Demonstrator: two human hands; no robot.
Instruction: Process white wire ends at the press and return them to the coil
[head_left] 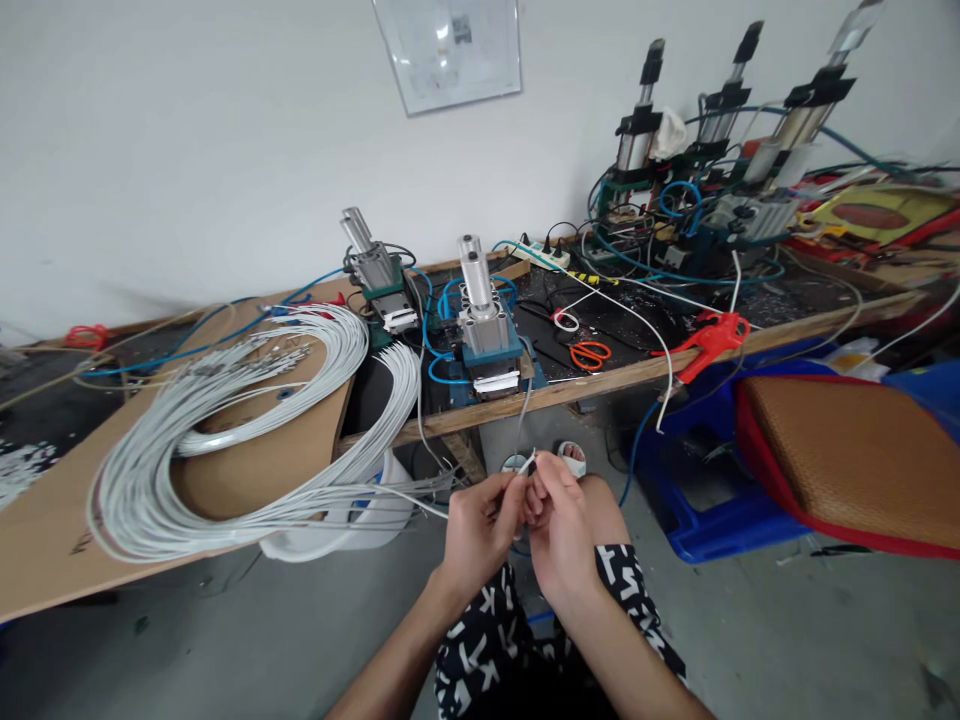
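My left hand (480,525) and right hand (559,525) pinch a white wire (527,466) end between closed fingertips; the far wall notice (448,48) is unreadable.

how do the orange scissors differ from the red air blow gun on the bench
The orange scissors lie flat on the dark bench top, well in from the edge; the red air blow gun sits at the wooden front edge, its handle hanging over. The scissors look smaller and have looped handles; the gun is bulkier, with a white hose trailing down. Both are brightly coloured hand tools lying unheld.
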